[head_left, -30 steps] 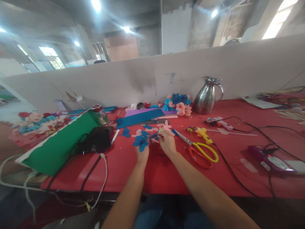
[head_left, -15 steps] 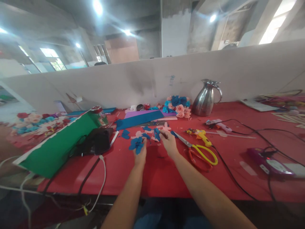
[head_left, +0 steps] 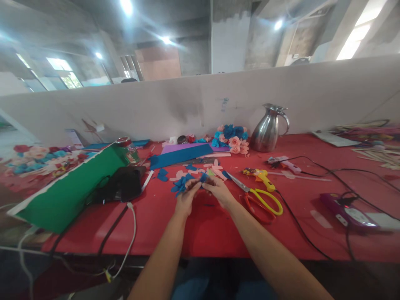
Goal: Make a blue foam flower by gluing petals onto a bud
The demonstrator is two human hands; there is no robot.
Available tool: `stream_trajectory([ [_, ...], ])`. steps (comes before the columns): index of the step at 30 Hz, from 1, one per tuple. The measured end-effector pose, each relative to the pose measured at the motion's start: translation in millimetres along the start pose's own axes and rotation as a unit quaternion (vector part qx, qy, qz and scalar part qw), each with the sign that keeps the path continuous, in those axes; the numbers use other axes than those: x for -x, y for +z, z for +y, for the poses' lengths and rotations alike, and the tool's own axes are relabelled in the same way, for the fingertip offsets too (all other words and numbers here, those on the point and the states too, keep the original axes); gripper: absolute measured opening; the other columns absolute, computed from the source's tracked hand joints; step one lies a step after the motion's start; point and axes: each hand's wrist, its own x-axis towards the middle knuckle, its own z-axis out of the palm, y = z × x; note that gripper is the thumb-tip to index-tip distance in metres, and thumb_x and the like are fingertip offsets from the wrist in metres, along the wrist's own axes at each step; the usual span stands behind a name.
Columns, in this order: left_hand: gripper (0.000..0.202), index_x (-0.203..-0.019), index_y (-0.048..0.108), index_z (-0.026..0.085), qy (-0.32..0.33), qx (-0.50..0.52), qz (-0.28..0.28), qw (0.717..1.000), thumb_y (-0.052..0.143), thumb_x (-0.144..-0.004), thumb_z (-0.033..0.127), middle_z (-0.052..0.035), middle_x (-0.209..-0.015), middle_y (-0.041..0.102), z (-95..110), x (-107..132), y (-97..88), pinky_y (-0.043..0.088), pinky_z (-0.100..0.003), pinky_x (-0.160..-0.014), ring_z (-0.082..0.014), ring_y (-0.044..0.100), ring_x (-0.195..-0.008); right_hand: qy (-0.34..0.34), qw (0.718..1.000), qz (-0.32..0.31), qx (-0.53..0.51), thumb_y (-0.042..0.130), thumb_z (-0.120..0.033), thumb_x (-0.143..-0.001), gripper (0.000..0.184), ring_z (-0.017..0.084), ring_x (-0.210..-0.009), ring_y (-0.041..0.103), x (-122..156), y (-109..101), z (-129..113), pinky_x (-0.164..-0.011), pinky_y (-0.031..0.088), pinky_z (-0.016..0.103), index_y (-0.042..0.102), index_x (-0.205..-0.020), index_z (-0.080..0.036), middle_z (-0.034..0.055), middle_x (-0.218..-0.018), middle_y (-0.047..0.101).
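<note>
My left hand is closed on a blue paper flower, held just above the red table. My right hand sits right beside it, fingers pinched on a small blue petal piece that it holds against the flower. Loose blue and pink petal cut-outs lie on the table just beyond both hands. Yellow and red scissors rest to the right of my right hand.
A green sheet and a black pouch lie at left. Blue and purple sheets, a bunch of finished paper flowers and a steel jug stand behind. Glue guns, cables and a purple device are at right.
My hands have come together: the right one brought a blue petal piece from the pile to the flower in my left hand. The view shifted slightly.
</note>
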Motion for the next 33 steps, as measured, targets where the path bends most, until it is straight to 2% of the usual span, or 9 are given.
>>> stream_trajectory([
  [4,0.025,-0.076,0.068,0.017,-0.016,0.003,-0.023,1.000,0.075,-0.063,0.037,0.0048,-0.058,0.053,-3.3,-3.5,-2.1,0.027,-0.021,-0.047,-0.0065,0.038,-0.048,-0.003,0.999,0.039,-0.007,0.070,-0.044,-0.063,0.027,0.009,-0.050,0.044,-1.7,-2.1,-0.7,-0.049,0.032,0.024,0.065,-0.071,-0.019,-0.0028,-0.058,0.056],
  [9,0.025,-0.073,0.066,0.017,-0.037,0.025,-0.015,0.999,0.076,-0.058,0.034,0.0049,-0.054,0.050,-0.2,-3.4,-0.9,0.025,-0.022,-0.047,-0.0070,0.037,-0.047,0.004,0.998,0.053,-0.020,0.070,-0.043,-0.061,0.025,0.011,-0.048,0.047,-1.9,-1.9,-1.1,-0.049,0.035,0.024,0.065,-0.065,-0.018,-0.0023,-0.052,0.056],
  [16,0.025,-0.066,0.064,0.015,-0.070,0.056,-0.016,0.996,0.078,-0.052,0.031,0.0054,-0.054,0.049,6.1,-0.6,1.5,0.019,-0.022,-0.044,-0.0048,0.033,-0.044,0.008,0.998,0.055,-0.028,0.067,-0.040,-0.063,0.023,0.011,-0.047,0.047,-0.3,-1.2,-0.6,-0.049,0.035,0.025,0.067,-0.064,-0.018,-0.0009,-0.052,0.058],
  [23,0.023,-0.067,0.063,0.015,-0.076,0.064,-0.037,0.994,0.076,-0.055,0.030,0.0068,-0.048,0.045,5.3,-1.2,0.1,0.018,-0.021,-0.044,-0.0044,0.030,-0.041,0.000,0.997,0.070,-0.023,0.069,-0.035,-0.061,0.020,0.010,-0.048,0.046,-1.2,-1.8,-1.3,-0.050,0.032,0.023,0.070,-0.068,-0.017,-0.0027,-0.052,0.058],
  [27,0.023,-0.070,0.063,0.016,-0.059,0.044,-0.019,0.997,0.075,-0.057,0.031,0.0064,-0.052,0.048,1.8,-2.7,-1.0,0.019,-0.021,-0.044,-0.0047,0.032,-0.043,0.008,0.998,0.064,-0.015,0.070,-0.033,-0.058,0.019,0.010,-0.048,0.046,0.7,0.1,-4.8,-0.049,0.032,0.023,0.070,-0.068,-0.017,-0.0022,-0.053,0.060],
  [33,0.022,-0.072,0.060,0.019,0.014,-0.031,0.031,0.999,0.072,-0.061,0.033,0.0035,-0.067,0.057,1.1,-0.8,0.4,0.031,-0.021,-0.050,-0.0092,0.047,-0.055,0.016,0.998,0.055,-0.001,0.068,-0.035,-0.060,0.022,0.010,-0.050,0.050,1.4,1.6,-3.2,-0.048,0.032,0.022,0.070,-0.071,-0.016,0.0007,-0.058,0.065],
])
